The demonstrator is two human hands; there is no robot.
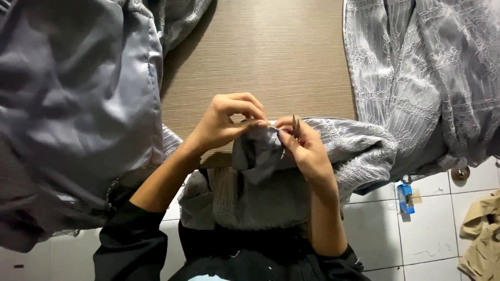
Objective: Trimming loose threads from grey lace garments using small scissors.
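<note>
- Nearest to me, black sleeves (pixel 130 244) come up from the bottom edge, both forearms angled inward so the hands meet over the person's lap.
- The left hand (pixel 226 122) is closed in a pinch, thumb and fingertips nipping a fold of the grey fabric (pixel 260 156) at its top edge.
- The right hand (pixel 304 145) is closed too, gripping the same fold from the other side, with a small thin metal tool (pixel 296 125) standing upright between its fingers; I cannot tell exactly what kind.
- The fabric sits right between the two hands, touching both and equally near each; it hangs down from the pinch towards the lap and trails off to the right.
- Just beyond the hands lies the brown wooden tabletop (pixel 271 52).
- Plain grey satin cloth (pixel 78 104) heaps on the left, and patterned silver cloth (pixel 416 78) drapes on the right.
- On the white tiled floor (pixel 432 218) at the right lies a small blue object (pixel 405 198).
</note>
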